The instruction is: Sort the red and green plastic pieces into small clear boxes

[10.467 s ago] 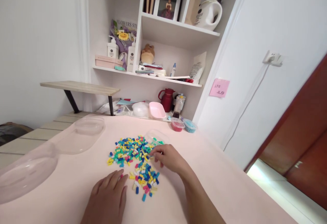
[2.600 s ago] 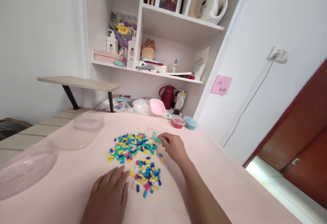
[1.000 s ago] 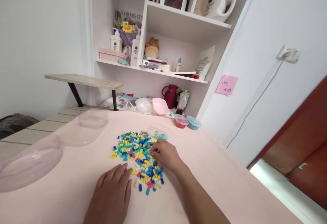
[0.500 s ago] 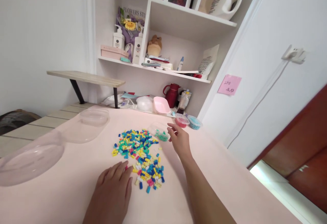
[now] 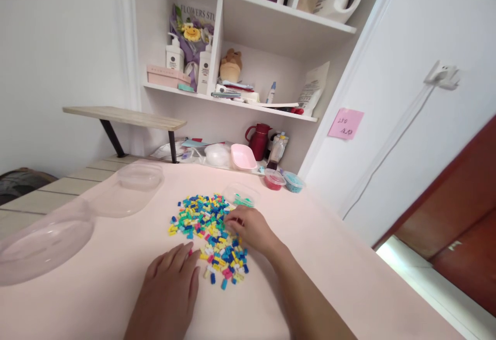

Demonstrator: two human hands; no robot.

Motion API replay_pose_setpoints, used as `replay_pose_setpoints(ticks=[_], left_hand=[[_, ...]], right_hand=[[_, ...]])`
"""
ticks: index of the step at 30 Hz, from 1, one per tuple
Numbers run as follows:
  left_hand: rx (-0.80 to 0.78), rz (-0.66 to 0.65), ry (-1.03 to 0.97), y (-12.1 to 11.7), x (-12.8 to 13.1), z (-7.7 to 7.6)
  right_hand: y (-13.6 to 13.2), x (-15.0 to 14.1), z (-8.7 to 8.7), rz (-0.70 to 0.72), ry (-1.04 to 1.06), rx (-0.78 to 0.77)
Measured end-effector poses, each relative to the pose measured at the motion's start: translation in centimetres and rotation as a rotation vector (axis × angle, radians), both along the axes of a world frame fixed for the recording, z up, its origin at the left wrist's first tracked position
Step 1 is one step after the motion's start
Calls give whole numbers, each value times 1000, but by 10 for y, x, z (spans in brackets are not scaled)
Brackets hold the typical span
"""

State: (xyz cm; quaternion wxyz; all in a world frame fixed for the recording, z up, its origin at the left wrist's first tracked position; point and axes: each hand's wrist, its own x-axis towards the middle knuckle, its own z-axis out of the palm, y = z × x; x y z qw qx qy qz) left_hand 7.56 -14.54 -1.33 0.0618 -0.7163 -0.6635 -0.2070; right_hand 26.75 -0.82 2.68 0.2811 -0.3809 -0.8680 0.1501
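Observation:
A heap of small coloured beads (image 5: 205, 229) in blue, yellow, green, pink and white lies on the pale pink table (image 5: 329, 278). My left hand (image 5: 168, 291) rests flat on the table with its fingers stretched out, fingertips touching the heap's near left edge. My right hand (image 5: 248, 229) sits on the heap's right side, fingers curled down and pinched among the beads; what they hold is too small to make out. Just beyond it stands a small clear cup (image 5: 241, 196) with green beads in it.
Two large clear plastic bowls (image 5: 129, 187) (image 5: 42, 242) sit at the left. A red-bead cup (image 5: 274, 180) and a blue-bead cup (image 5: 293, 181) stand at the table's back, by a pink dish (image 5: 243, 156) and a dark red jug (image 5: 258, 141). Cluttered shelves rise behind.
My right hand, which was at the clear cup of green beads half a second ago, has come back down onto the heap. My left hand has stayed put.

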Motion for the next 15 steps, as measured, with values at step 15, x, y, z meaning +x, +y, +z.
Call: replay_pose_setpoints(ticks=[15], left_hand=[[-31, 2, 2, -2, 2, 5]], right_hand=[[-2, -7, -9, -130, -135, -45]])
